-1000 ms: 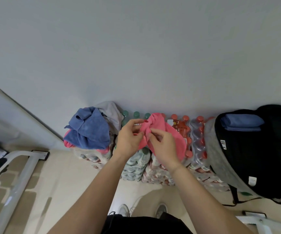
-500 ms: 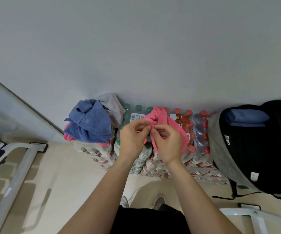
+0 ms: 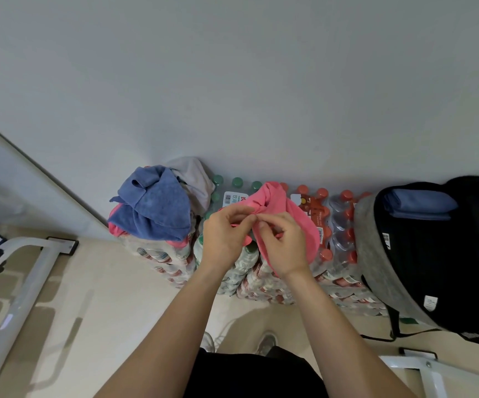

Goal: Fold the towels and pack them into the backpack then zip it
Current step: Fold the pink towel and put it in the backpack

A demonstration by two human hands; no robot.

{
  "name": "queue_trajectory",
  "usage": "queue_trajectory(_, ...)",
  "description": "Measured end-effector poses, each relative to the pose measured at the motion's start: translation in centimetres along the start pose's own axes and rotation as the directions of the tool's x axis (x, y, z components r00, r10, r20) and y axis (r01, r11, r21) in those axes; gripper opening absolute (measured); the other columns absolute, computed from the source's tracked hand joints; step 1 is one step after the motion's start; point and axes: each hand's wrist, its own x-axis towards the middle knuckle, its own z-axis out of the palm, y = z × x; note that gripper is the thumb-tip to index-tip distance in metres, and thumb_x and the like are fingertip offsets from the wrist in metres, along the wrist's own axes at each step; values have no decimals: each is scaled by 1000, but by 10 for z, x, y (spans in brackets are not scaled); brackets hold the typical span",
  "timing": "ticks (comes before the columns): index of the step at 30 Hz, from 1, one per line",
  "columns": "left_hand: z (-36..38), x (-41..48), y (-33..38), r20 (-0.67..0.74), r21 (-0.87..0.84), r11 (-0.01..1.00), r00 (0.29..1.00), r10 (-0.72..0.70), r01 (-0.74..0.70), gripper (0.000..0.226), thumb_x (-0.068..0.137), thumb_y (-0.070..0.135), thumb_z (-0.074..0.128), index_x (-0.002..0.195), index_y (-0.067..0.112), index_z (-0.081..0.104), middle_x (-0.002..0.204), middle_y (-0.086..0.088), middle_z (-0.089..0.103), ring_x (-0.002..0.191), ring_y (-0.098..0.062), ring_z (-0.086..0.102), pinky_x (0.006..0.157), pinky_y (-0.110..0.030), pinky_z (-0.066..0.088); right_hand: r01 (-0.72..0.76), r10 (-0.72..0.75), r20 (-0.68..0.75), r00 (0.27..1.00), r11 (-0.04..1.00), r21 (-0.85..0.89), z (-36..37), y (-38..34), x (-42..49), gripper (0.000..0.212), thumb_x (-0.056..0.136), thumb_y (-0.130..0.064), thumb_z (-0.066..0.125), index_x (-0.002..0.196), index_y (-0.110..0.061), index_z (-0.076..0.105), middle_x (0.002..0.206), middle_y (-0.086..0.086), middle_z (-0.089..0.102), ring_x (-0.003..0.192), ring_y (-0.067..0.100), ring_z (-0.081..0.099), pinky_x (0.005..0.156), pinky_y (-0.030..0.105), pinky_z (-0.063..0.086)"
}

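A pink towel (image 3: 295,214) hangs bunched in front of me over the stacked bottle packs. My left hand (image 3: 224,237) and my right hand (image 3: 284,245) both pinch its upper edge, close together. To the left lies a heap of unfolded towels: a blue one (image 3: 158,208) on top, a grey one (image 3: 195,176) behind it, a pink edge below. At the right stands the open black and grey backpack (image 3: 433,259) with a folded blue towel (image 3: 419,205) inside its top.
Shrink-wrapped packs of water bottles (image 3: 339,234) with red and green caps stand against the white wall and carry the towels. White metal frames stand at the left (image 3: 22,282) and lower right (image 3: 433,372). My shoes (image 3: 267,343) show on the beige floor.
My hands have drawn closer together along the pink towel's edge, working the cloth between the fingers. The view has shifted slightly; the pile and backpack stay put.
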Motion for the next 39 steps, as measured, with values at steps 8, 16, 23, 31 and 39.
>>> queue_trajectory(8,-18,-2,-6,79,266,945,982,173,-188,29,90,11,65,81,39,63,78,24,67,79,3,62,68,-10,45,304,-29,462,887,789,-534,-14,-7,87,36,96,-19,54,124,-38,65,127,-2,50,119,21,47,105,39,40)
queue_trajectory(16,-61,19,-1,-2,403,896,979,205,-187,22,90,15,65,81,35,65,77,20,67,80,4,63,72,-18,49,410,109,672,732,717,-563,-2,-30,127,1,91,-32,63,90,-32,63,107,-3,66,104,21,60,92,36,48)
queue_trajectory(23,-78,56,35,-301,389,916,926,228,-99,14,92,18,58,86,31,62,79,20,63,78,1,59,69,-19,43,358,-14,606,795,818,-451,-27,-75,134,18,89,-39,70,92,-21,68,80,-9,63,70,3,56,60,18,40)
queue_trajectory(31,-60,94,79,-267,446,866,891,368,-224,12,91,16,59,93,23,69,85,12,68,80,-8,61,70,-25,44,278,72,547,834,801,-530,-78,-58,138,20,83,-16,72,102,-22,71,93,-8,67,83,10,60,70,21,41)
queue_trajectory(39,-66,124,75,-254,513,844,911,325,-158,11,94,21,57,97,25,68,88,11,66,84,-14,62,73,-31,49,79,149,415,898,872,-484,-133,-33,126,24,80,-5,70,89,-27,64,94,-6,66,77,12,63,66,23,51)
